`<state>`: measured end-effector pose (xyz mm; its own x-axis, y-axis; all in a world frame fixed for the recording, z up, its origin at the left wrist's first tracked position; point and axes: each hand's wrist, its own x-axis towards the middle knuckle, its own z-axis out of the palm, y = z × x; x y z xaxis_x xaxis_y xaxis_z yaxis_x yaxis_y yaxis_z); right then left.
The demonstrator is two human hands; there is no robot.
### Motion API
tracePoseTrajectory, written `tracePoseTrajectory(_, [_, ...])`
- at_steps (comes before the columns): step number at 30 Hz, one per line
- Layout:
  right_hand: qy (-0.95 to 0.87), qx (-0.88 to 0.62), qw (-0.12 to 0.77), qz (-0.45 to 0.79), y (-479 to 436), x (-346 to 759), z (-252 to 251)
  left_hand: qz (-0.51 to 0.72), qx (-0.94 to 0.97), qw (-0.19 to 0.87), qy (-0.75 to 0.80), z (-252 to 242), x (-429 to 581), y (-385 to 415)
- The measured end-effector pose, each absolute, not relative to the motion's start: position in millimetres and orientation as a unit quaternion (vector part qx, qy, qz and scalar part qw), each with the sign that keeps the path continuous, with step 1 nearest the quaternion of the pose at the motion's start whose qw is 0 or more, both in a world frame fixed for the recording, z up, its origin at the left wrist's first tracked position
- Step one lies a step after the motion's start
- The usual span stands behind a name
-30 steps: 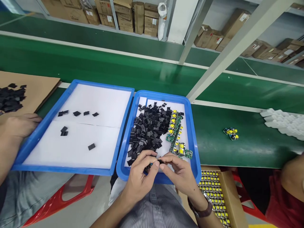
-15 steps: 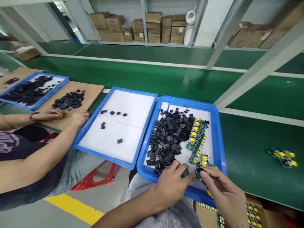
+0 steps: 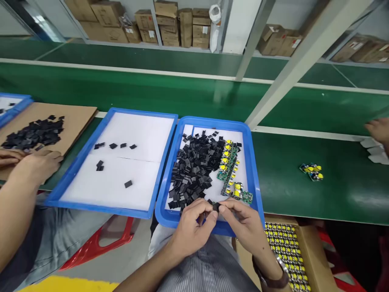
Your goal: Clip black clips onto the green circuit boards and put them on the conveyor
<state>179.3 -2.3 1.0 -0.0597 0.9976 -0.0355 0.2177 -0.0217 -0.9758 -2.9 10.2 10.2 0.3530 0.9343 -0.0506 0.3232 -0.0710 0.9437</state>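
Observation:
Over the near edge of a blue tray (image 3: pixel 257 190), my two hands meet fingertip to fingertip. A small flat black piece (image 3: pixel 216 207) shows between them, and my right hand (image 3: pixel 243 221) pinches it. My left hand (image 3: pixel 196 225) is closed around a small green circuit board, mostly hidden by the fingers. Left of centre in the tray lies a heap of black pieces (image 3: pixel 197 162). On its right side rest a strip of green boards with yellow parts (image 3: pixel 227 160), a narrower strip (image 3: pixel 231 174) and a loose board (image 3: pixel 238 190) just beyond my right hand.
A second blue tray (image 3: pixel 142 158) adjoins on the left, with several black pieces. Farther left, a co-worker's hands (image 3: pixel 33 166) are by a black heap (image 3: pixel 36 132) on cardboard. Boards (image 3: pixel 311 171) lie on the green bench at right. Below stands a carton of boards (image 3: pixel 285 251).
My hands have come together around the black piece; earlier they were a little apart, with the green board showing at my left fingers. The view has swung right, bringing another person's hand into sight.

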Motion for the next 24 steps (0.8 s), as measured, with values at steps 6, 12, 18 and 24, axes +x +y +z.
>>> tracePoseTrajectory(6, [-0.576, -0.55, 0.409, 0.446, -3, 179, 7, 0.314, 0.655, 0.491, 0.481, 7, -4, 9])
tracePoseTrajectory(12, [-0.627, -0.531, 0.377, 0.428, -3, 175, 13, 0.301, 0.674, 0.476, 0.478, 10, -16, 12])
tracePoseTrajectory(18, [-0.759, -0.533, 0.288, 0.238, -3, 176, -2, 0.369, 0.625, 0.454, 0.517, 15, -43, 18])
tracePoseTrajectory(24, [-0.843, -0.512, 0.15, 0.064, -3, 183, -17, 0.388, 0.581, 0.462, 0.546, 12, -57, 18])
